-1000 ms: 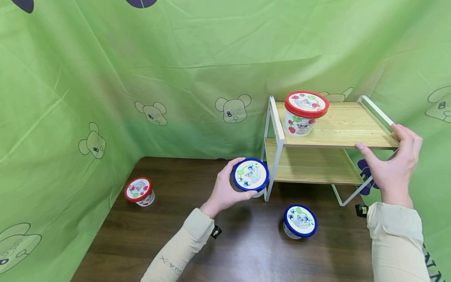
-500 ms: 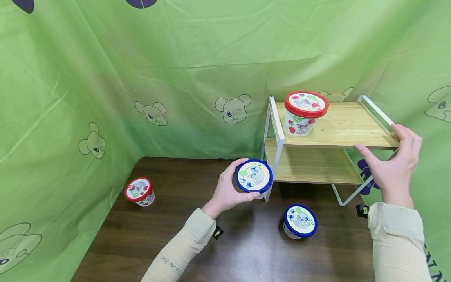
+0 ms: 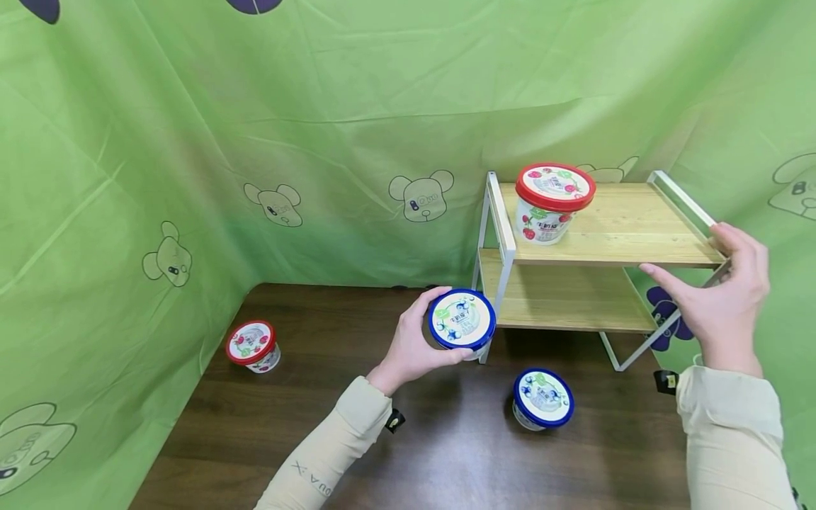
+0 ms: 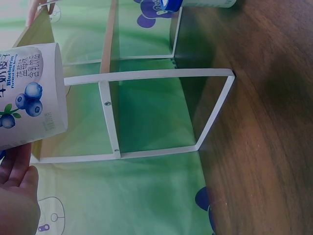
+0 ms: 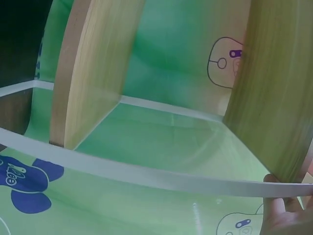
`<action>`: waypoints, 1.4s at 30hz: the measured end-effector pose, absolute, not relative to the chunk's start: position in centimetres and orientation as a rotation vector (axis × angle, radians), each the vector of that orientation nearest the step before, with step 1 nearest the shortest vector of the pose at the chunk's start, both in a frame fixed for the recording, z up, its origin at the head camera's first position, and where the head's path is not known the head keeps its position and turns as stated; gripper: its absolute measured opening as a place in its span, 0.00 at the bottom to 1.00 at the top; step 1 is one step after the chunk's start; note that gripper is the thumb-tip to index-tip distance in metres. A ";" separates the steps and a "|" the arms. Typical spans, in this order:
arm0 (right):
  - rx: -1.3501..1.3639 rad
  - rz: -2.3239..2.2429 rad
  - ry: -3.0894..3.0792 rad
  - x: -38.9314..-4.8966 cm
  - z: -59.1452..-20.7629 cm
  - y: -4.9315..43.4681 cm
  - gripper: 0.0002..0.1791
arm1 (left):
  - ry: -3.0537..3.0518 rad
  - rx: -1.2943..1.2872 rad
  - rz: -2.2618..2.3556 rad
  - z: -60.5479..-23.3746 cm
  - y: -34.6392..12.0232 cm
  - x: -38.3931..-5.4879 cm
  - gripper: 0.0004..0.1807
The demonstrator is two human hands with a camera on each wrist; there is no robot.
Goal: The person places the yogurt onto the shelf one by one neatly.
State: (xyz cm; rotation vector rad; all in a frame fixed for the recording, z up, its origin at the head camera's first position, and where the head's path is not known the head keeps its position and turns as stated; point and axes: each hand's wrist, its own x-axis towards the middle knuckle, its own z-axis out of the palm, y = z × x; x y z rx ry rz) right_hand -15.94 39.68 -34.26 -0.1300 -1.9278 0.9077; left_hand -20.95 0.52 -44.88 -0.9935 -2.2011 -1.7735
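Green cloth printed with bear heads (image 3: 319,85) walls in a dark brown wooden desk (image 3: 446,467). From the head view, your left hand (image 3: 417,347) pinches a white round tub with blue lid (image 3: 462,319), thumb and fingers at opposite sides, a grip that likely keeps it level; the tub is raised, near the left legs of a two-tier pale wood rack with white metal frame (image 3: 637,219). Your right hand (image 3: 725,308) bends its fingers over the rack's front right top corner, thumb spread away, presumably for steadying. One white round tub with red lid (image 3: 551,227) stands on the upper tier; a second red-lidded tub (image 3: 251,343) and another blue-lidded tub (image 3: 543,400) sit apart on the desk.

Left wrist view: the held tub shows blueberry print before the side frame.

Right wrist view: fingers meet the rail; thumb contact is unclear.
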 end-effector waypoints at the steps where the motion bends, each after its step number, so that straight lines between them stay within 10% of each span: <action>1: -0.140 0.910 -1.931 -15.8 -34.1 39.5 0.45 | -2.204 -0.993 -1.776 -44.9 0.5 -21.0 0.51; 42: -0.314 1.126 -1.953 -16.0 -34.2 41.5 0.46 | -2.211 -1.007 -1.771 -45.1 0.8 -20.8 0.51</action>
